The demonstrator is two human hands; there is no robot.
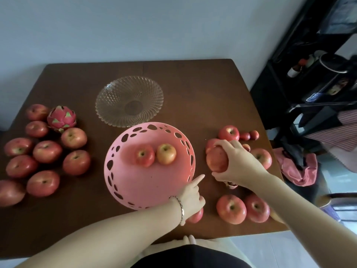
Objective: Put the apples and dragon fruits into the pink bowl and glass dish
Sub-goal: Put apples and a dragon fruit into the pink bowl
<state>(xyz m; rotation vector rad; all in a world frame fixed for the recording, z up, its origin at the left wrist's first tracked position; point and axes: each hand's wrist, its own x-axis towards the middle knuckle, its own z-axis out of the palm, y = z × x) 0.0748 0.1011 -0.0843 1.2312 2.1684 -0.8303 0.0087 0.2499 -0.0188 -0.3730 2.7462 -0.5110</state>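
Two hands, right gripping apple, left covering another apple

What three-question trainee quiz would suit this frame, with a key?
1. How many apples lie in the pink bowl?
2. True or false: the glass dish holds fruit.
3. Which hand has its grip on an apple beside the bowl's right rim: A left, B right, C both?

Key: 1. Two. 2. False, it is empty. 3. C: the right hand holds one apple, the left hand covers another.
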